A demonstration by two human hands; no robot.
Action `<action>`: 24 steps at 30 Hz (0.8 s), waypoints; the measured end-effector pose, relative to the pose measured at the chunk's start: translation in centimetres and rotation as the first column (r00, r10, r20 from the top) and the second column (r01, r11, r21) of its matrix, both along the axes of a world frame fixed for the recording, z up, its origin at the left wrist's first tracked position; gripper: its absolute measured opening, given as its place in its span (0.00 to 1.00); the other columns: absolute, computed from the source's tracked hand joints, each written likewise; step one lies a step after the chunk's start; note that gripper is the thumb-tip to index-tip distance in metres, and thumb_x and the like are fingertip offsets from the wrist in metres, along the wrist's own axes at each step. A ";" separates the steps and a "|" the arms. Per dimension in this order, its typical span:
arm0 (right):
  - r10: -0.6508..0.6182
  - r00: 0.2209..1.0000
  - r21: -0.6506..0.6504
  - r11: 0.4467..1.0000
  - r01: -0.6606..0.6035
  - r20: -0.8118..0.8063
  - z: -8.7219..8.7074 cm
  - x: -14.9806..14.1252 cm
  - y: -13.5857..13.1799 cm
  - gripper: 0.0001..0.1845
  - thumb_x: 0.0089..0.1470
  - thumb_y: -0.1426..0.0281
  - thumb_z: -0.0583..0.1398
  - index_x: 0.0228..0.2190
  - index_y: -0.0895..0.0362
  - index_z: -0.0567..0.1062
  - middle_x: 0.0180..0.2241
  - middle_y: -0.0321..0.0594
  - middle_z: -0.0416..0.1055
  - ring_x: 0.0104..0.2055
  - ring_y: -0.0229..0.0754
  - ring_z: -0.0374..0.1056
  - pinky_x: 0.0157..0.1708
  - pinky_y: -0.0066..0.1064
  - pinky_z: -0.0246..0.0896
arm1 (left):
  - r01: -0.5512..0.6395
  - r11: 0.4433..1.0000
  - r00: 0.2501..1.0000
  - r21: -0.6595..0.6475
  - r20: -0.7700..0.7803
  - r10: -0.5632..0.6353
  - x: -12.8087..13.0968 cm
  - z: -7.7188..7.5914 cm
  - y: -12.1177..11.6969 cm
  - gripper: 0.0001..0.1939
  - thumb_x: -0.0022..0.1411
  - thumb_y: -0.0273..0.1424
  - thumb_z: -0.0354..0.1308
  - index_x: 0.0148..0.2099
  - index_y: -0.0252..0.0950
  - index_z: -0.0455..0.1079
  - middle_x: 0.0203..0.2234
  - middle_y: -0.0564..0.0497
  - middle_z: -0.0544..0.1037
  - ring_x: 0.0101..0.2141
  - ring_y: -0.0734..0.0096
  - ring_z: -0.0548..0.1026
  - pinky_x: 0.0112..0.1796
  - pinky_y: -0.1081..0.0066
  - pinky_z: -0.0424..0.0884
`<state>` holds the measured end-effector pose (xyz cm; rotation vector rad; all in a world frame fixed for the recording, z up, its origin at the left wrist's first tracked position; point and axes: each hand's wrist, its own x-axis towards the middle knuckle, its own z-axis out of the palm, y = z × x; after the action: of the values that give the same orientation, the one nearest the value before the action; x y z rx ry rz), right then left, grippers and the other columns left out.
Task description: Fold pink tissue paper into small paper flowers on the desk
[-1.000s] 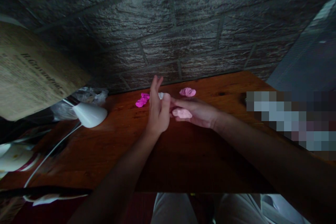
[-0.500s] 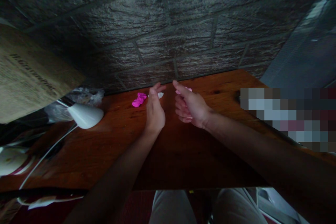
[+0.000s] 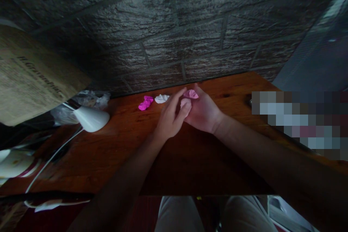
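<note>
A light pink crumpled paper (image 3: 186,104) is between my two hands over the wooden table. The thumb of my left hand (image 3: 170,117) presses on it, with the fingers stretched along its far side. My right hand (image 3: 205,112) cups the same paper from the right, thumb raised; its other fingers are partly hidden behind the left hand. Beyond them shows a brighter pink crumpled piece (image 3: 191,94), next to the right thumb; whether it rests on the table or in that hand is unclear. A white crumpled piece (image 3: 161,98) and a magenta crumpled piece (image 3: 146,103) lie to the left.
A stone-patterned wall (image 3: 152,36) borders the back of the wooden table (image 3: 114,159). At left stand a white lamp-like object (image 3: 94,119) with a cord, a clear plastic bag (image 3: 95,99) and a brown printed paper bag (image 3: 35,72). A blurred-out area (image 3: 296,119) covers the right side.
My left hand has moved right to meet my right hand, and its thumb now presses the light pink paper. The white piece, partly covered before, shows more fully.
</note>
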<state>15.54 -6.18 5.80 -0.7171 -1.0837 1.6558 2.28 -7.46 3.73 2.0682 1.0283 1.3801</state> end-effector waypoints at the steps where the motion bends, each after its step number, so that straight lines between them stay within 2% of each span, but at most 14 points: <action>1: 0.014 0.998 -0.109 0.994 -0.020 -0.054 0.2 -0.2 -0.3 0.29 0.64 0.44 0.49 0.26 0.53 0.70 0.25 0.41 0.72 0.41 0.49 0.73 0.42 0.39 0.69 | 0.047 0.999 0.998 -0.002 -0.052 -0.047 0.2 0.2 -0.3 0.18 0.66 0.40 0.59 0.56 0.41 0.73 0.57 0.43 0.76 0.59 0.57 0.72 0.62 0.57 0.61; 3: -0.007 0.986 -0.293 0.955 -0.043 -0.167 0.6 -0.5 -1.0 0.30 0.66 0.46 0.46 0.23 0.52 0.66 0.21 0.38 0.69 0.39 0.47 0.74 0.41 0.37 0.69 | 0.080 0.997 0.992 -0.017 -0.093 -0.082 0.8 0.4 -0.8 0.14 0.64 0.37 0.62 0.51 0.41 0.75 0.52 0.45 0.79 0.55 0.56 0.74 0.59 0.57 0.65; 5: -0.034 0.976 -0.374 0.926 -0.049 -0.213 0.7 -0.8 -1.3 0.30 0.67 0.46 0.45 0.22 0.51 0.65 0.19 0.36 0.67 0.38 0.46 0.74 0.41 0.36 0.68 | 0.043 0.998 0.998 -0.039 -0.050 -0.045 1.2 0.5 -1.0 0.09 0.62 0.35 0.64 0.44 0.41 0.77 0.45 0.47 0.82 0.48 0.58 0.77 0.54 0.61 0.68; 8: 0.048 0.992 -0.289 0.954 -0.080 -0.116 0.1 -1.2 -1.2 0.33 0.62 0.40 0.47 0.25 0.52 0.71 0.23 0.38 0.72 0.38 0.46 0.74 0.40 0.36 0.69 | -0.095 0.991 0.981 -0.091 0.162 0.109 1.5 0.4 -0.7 0.04 0.60 0.34 0.66 0.35 0.40 0.77 0.33 0.50 0.81 0.39 0.64 0.77 0.47 0.66 0.70; 10: 0.097 0.994 -0.245 0.964 -0.106 -0.048 -0.6 -1.2 -0.8 0.35 0.61 0.38 0.45 0.30 0.52 0.74 0.27 0.40 0.75 0.38 0.46 0.74 0.40 0.37 0.69 | -0.168 0.969 0.907 -0.183 0.357 0.225 1.3 0.3 0.0 0.06 0.59 0.35 0.67 0.33 0.39 0.76 0.29 0.51 0.79 0.34 0.68 0.76 0.41 0.69 0.71; 11: 0.097 0.995 -0.246 0.964 -0.101 -0.030 -1.0 -1.1 -0.6 0.36 0.61 0.37 0.44 0.32 0.53 0.75 0.29 0.42 0.76 0.38 0.46 0.74 0.40 0.38 0.69 | -0.155 0.952 0.863 -0.263 0.433 0.260 1.1 0.3 0.4 0.08 0.59 0.36 0.67 0.33 0.38 0.75 0.28 0.52 0.79 0.32 0.70 0.76 0.37 0.71 0.70; 13: 0.061 0.998 -0.249 0.967 -0.059 0.002 -1.5 -0.9 -0.1 0.38 0.61 0.37 0.43 0.36 0.54 0.76 0.32 0.45 0.77 0.38 0.47 0.74 0.40 0.40 0.70 | -0.063 0.916 0.773 -0.397 0.561 0.296 0.7 0.3 1.1 0.10 0.58 0.38 0.68 0.33 0.37 0.74 0.26 0.54 0.78 0.26 0.76 0.73 0.31 0.74 0.69; 16: 0.016 0.997 -0.203 0.979 0.000 0.077 -1.9 -0.3 0.5 0.39 0.62 0.38 0.42 0.36 0.56 0.77 0.36 0.49 0.79 0.38 0.47 0.74 0.39 0.39 0.71 | 0.144 0.836 0.709 -0.530 0.645 0.286 0.3 0.5 1.4 0.15 0.55 0.40 0.71 0.31 0.35 0.71 0.22 0.56 0.75 0.19 0.83 0.68 0.22 0.78 0.63; 18: 0.007 0.993 -0.163 0.987 0.012 0.119 -2.1 -0.2 0.8 0.40 0.62 0.38 0.42 0.35 0.56 0.78 0.35 0.50 0.79 0.37 0.47 0.74 0.37 0.38 0.71 | 0.236 0.785 0.685 -0.573 0.671 0.283 0.3 0.8 1.3 0.21 0.56 0.45 0.70 0.26 0.36 0.67 0.16 0.59 0.69 0.14 0.85 0.62 0.16 0.79 0.56; 21: 0.002 0.987 -0.143 0.989 0.021 0.161 -2.2 -0.3 1.0 0.42 0.61 0.37 0.43 0.32 0.57 0.79 0.30 0.49 0.78 0.33 0.46 0.74 0.32 0.36 0.70 | 0.309 0.747 0.672 -0.589 0.691 0.267 0.5 1.4 0.8 0.28 0.60 0.49 0.65 0.20 0.37 0.59 0.09 0.61 0.58 0.10 0.86 0.53 0.12 0.77 0.45; 24: -0.011 0.984 -0.149 0.988 0.038 0.178 -2.1 -0.6 0.8 0.41 0.61 0.37 0.44 0.31 0.58 0.79 0.26 0.48 0.77 0.30 0.46 0.73 0.29 0.35 0.70 | 0.361 0.718 0.688 -0.595 0.690 0.226 0.4 1.9 0.4 0.32 0.66 0.51 0.58 0.17 0.37 0.55 0.07 0.60 0.53 0.08 0.84 0.49 0.12 0.76 0.43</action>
<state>14.94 -5.40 3.68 -0.9881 -1.0749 1.6907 2.66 -7.06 5.66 0.8323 0.8721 1.2939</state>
